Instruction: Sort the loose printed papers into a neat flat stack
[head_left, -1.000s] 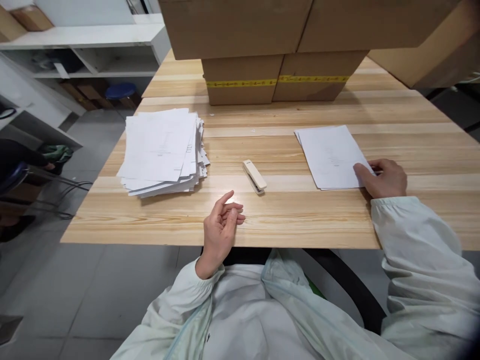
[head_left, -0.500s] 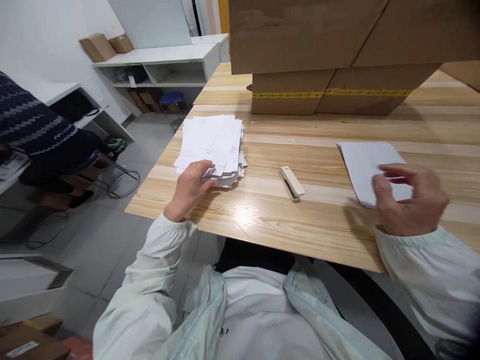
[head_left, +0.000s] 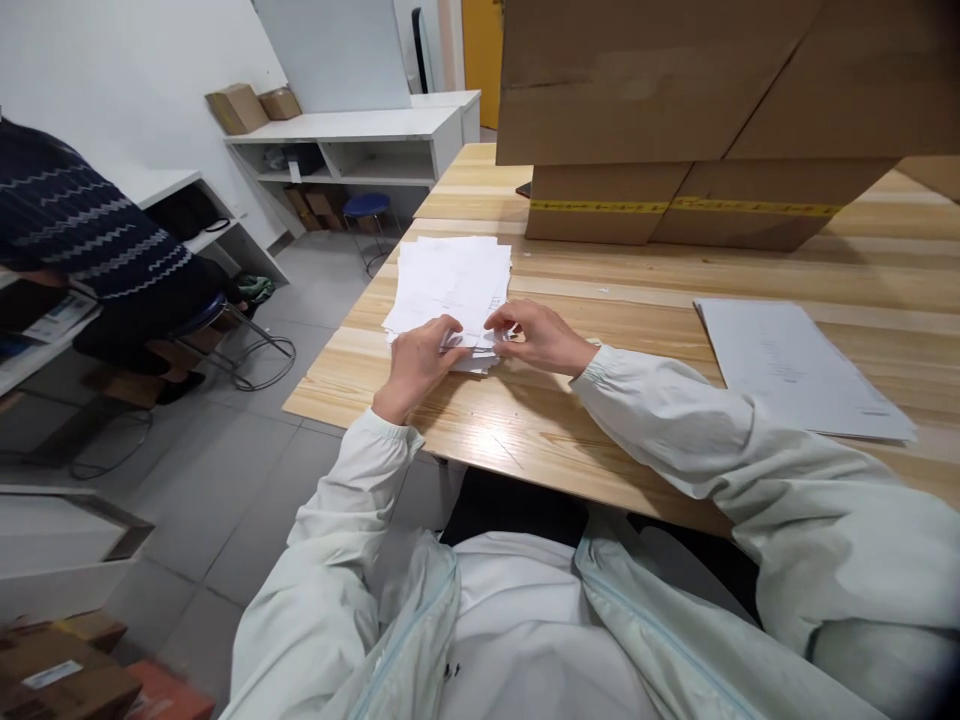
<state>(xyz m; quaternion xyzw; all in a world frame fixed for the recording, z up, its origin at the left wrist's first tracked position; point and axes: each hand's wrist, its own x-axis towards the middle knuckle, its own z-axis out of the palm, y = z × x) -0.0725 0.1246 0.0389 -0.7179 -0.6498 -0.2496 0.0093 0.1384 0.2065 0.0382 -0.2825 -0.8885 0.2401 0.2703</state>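
A messy stack of white printed paper sheets (head_left: 450, 275) lies at the left of the wooden table. My left hand (head_left: 420, 368) is at its near edge, thumb and fingers closed on the sheets there. At the near right corner, my right hand (head_left: 544, 336) has its fingers curled and pinches the corner of the paper. Exactly how many sheets either hand grips, I cannot tell. My right forearm covers almost all of the cream stapler. To the right lies a neater, thin pile of paper sheets (head_left: 795, 365), apart from both hands.
Large cardboard boxes (head_left: 645, 90) stand stacked at the back of the wooden table (head_left: 637, 285). Past the table's left edge is a tiled floor with a blue stool (head_left: 367, 206). A person in a patterned sweater (head_left: 97, 220) sits at the far left.
My right hand has moved left from the right-hand pile to the corner of the left stack. My left hand stays at that stack. The stapler is now mostly behind my right arm.
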